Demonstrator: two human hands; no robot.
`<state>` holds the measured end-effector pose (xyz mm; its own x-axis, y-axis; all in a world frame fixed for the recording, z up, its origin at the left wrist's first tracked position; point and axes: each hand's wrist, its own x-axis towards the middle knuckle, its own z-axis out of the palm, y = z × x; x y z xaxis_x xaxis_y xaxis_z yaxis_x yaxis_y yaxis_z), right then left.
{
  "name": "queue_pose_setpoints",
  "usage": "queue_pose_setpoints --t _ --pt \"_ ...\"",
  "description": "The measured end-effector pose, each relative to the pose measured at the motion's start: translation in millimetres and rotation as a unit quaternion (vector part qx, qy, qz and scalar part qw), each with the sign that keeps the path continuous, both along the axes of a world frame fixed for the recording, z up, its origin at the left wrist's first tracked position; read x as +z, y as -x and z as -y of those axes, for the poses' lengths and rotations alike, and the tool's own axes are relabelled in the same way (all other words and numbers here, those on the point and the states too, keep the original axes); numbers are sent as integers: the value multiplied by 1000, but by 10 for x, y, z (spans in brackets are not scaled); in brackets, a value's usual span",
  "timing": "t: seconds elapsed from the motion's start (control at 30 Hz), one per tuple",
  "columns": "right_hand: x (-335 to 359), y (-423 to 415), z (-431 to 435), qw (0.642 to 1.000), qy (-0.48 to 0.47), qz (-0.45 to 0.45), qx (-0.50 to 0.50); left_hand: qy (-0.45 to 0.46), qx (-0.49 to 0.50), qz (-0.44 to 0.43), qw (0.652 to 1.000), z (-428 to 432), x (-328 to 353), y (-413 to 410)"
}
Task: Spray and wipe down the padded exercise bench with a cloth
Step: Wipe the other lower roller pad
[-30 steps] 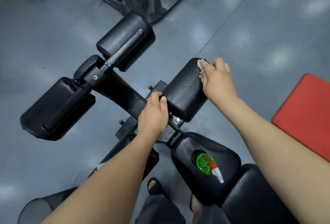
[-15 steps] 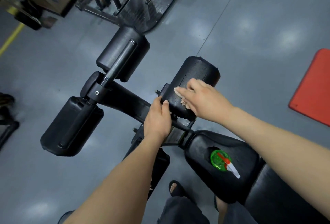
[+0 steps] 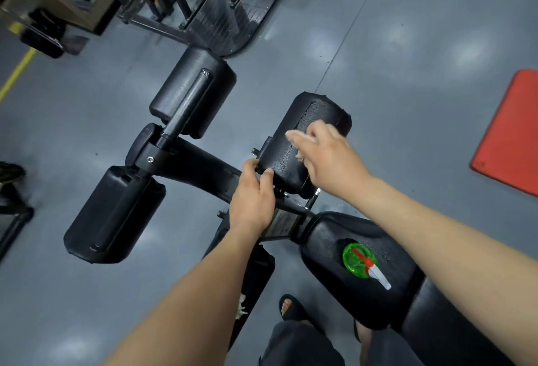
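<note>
1. Pressing the right hand down on top of the black roller pad at the right of the metal frame, around the pad's middle.
2. Curling the right fingers over a pale cloth and holding it against the pad, with only a scrap of cloth showing under the palm and the rest hidden by the hand.
3. Gripping the near left end of that same roller pad with the left hand, thumb and forefinger wrapped round its edge, just above the frame.
4. Holding both bare forearms out from the near edge of the view, the left one passing over a lower black pad.
5. Leaving the green spray bottle sitting on the seat pad, near and right of both hands and well apart from them, its red and white nozzle pointing near right.
6. Standing with one foot in a dark sandal on the grey floor, just left of the seat pad.
7. Looking down past two more black roller pads at the left, a far one and a nearer one, both on one bar.
8. Taking in a red mat at the right edge and the dark base plate of another machine at the far side.
</note>
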<state>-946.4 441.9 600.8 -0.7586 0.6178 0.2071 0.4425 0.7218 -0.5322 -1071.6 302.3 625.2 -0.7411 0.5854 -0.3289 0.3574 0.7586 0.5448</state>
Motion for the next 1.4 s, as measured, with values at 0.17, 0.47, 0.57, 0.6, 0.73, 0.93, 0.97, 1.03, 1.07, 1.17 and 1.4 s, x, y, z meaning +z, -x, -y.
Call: queue_pose_setpoints --t 0.17,0.47,0.57,0.6,0.73,0.93,0.97,1.03,1.07,1.17,1.4 --pt "-11 -28 -297 1000 -29 3 -2 8 1 8 1000 3 2 -6" --pt "15 98 -487 996 -2 -5 -93 0 -15 0 1000 19 -48 32" --pt "11 27 -142 1000 -23 -7 19 -5 -16 2 1000 15 -43 21" --pt "3 0 -61 998 -30 -3 56 -5 -16 4 1000 11 -41 22" --pt "25 -31 -249 995 -65 15 71 -3 -11 12 1000 6 -28 26" --pt "86 135 -646 989 -32 30 -142 -11 3 11 1000 37 -29 24" --pt "92 165 -601 988 -30 28 -149 -13 5 12 1000 40 -35 27" --pt "85 180 -444 993 -20 17 -119 -17 7 15 1000 42 -49 29" --pt "74 171 -344 996 -22 12 -82 -19 9 17 1000 41 -56 32" --pt "56 83 -125 997 -58 22 39 -18 -3 12 1000 36 -72 43" --pt "106 124 -632 991 -28 45 -122 -14 -4 6 1000 27 -60 39"
